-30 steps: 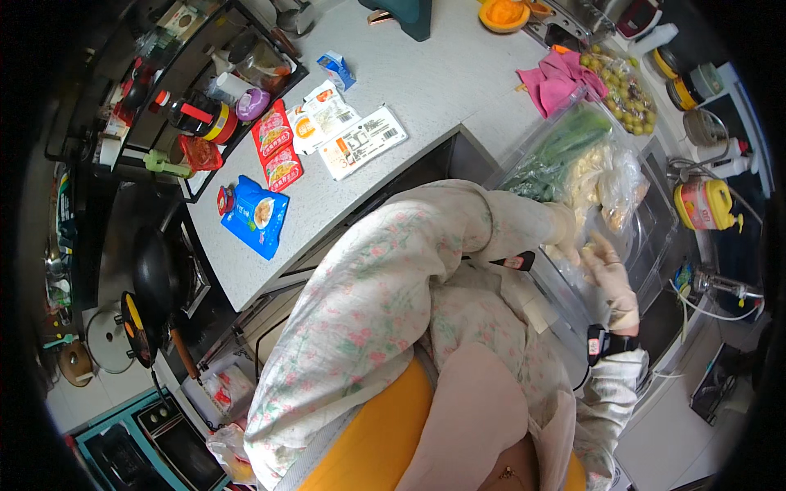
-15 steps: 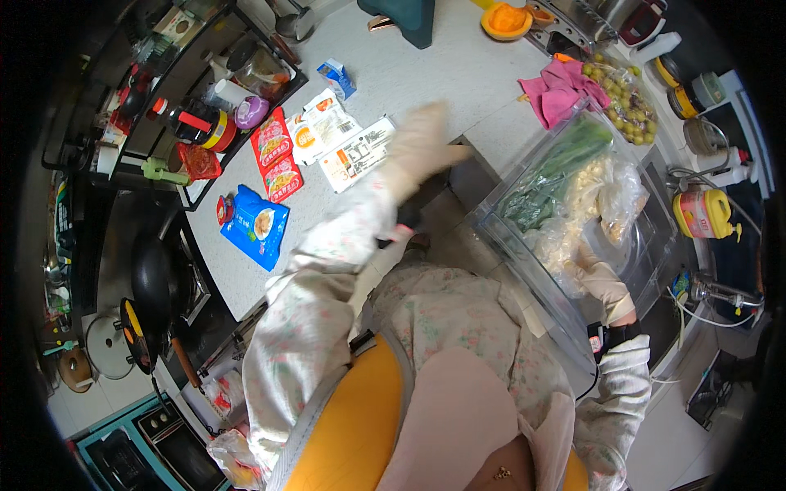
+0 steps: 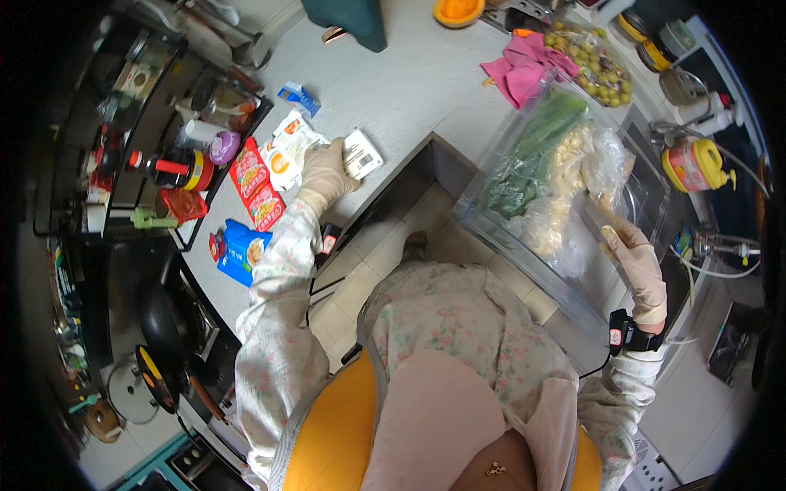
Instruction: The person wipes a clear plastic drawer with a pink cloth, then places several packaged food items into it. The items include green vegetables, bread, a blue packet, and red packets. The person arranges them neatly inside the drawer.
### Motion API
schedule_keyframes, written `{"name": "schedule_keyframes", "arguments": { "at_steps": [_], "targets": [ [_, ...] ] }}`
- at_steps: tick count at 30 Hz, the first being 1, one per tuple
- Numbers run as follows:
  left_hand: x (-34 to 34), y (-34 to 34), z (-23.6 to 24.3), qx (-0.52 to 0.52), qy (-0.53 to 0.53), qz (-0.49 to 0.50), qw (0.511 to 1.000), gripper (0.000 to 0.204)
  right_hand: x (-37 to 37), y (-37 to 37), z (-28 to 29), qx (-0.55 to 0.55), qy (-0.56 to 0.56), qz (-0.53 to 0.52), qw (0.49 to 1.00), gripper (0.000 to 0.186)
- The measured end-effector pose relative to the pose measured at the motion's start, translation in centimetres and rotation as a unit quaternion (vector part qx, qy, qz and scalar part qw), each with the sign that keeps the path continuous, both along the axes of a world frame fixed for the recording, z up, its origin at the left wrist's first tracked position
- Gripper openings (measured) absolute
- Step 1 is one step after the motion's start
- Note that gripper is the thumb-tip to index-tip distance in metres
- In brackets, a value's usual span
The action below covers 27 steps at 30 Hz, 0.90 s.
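Observation:
My left hand (image 3: 326,176), in a pale glove, lies over a flat white package (image 3: 363,154) on the counter, fingers bent around it; part of the package is hidden underneath. Beside it is another white and orange package (image 3: 286,155). My right hand (image 3: 639,266), also gloved, is above the right side of a clear plastic bin (image 3: 483,214), fingers apart and near a clear plastic bag (image 3: 608,168). Inside the bin are long green leafy vegetables (image 3: 532,155) and bagged pale yellowish food (image 3: 565,172).
Red packets (image 3: 256,184) and a blue pouch (image 3: 241,252) lie on the left counter (image 3: 393,90). A small blue box (image 3: 299,98) is farther back. At the far right are a pink cloth (image 3: 524,69) and a bag of green fruit (image 3: 602,74). An open drawer (image 3: 434,151) stands out below the counter.
My left hand has moved left from above the drawer down onto the white package. My right hand has drawn back from the bagged food toward the bin's right side. The view has shifted.

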<state>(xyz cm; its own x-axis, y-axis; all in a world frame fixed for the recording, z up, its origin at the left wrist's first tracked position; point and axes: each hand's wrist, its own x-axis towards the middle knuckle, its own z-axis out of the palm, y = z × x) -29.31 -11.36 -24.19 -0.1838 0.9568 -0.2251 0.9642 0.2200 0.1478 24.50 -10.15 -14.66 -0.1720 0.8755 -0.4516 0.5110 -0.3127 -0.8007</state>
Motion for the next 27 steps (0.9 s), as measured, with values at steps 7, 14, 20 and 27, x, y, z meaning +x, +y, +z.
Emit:
{"name": "schedule_keyframes", "arguments": {
  "at_steps": [7,14,20,27],
  "targets": [
    [4.1,-0.1,5.2,0.103,-0.751,0.072,0.648,0.066,-1.0,-2.0,3.0,0.052,0.065,-0.009,0.997,0.042],
    [14.4,3.0,10.2,-0.116,-0.941,-0.039,0.314,0.087,-3.4,-2.7,6.0,0.070,0.067,0.051,0.994,0.039],
    [19.2,4.4,11.2,-0.206,-0.923,-0.060,0.320,0.087,-2.8,-3.9,7.0,0.058,0.069,0.044,0.995,0.038],
    [24.2,4.0,11.2,-0.153,-0.853,0.050,0.497,0.071,-3.0,-5.8,6.1,0.120,0.158,-0.014,0.980,0.064]
  ]
}}
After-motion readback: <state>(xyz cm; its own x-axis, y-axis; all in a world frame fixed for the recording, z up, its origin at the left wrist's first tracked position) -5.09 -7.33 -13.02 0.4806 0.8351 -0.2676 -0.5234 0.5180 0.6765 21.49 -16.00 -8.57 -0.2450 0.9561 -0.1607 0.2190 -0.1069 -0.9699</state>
